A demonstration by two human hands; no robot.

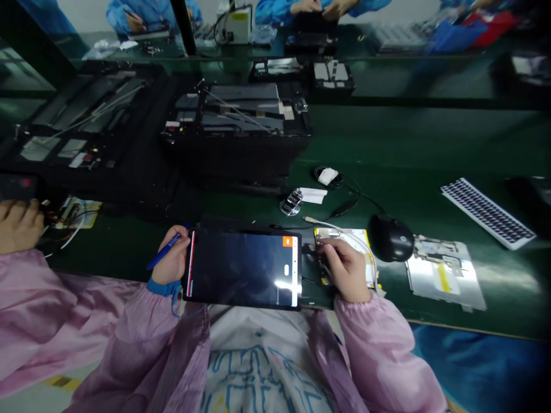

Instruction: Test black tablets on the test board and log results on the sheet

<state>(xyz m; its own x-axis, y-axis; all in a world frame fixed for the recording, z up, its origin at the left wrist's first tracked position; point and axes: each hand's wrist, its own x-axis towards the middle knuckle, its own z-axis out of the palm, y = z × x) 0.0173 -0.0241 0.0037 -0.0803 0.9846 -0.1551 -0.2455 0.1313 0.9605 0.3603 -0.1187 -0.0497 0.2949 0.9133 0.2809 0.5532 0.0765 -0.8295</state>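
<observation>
My left hand [170,263] is closed around a blue pen [161,253], its fingers against the left edge of a tablet screen [241,267]. That screen is lit, mostly black, with an orange square in one corner and a white strip along its right side. Just past its right edge, my right hand [350,269] is pinched over a silver-and-yellow board assembly [359,236]. A small dark piece lies by those fingertips; whether they grip it I cannot tell. A white cable [333,226] runs across the assembly and behind the hand.
Black stacked trays with panels [241,135] stand at the back. To the right are a black mouse [391,237], a white keyboard [486,212] and a metal tablet chassis [447,272]. A co-worker's hand [19,223] rests at the far left. Others in blue sit opposite.
</observation>
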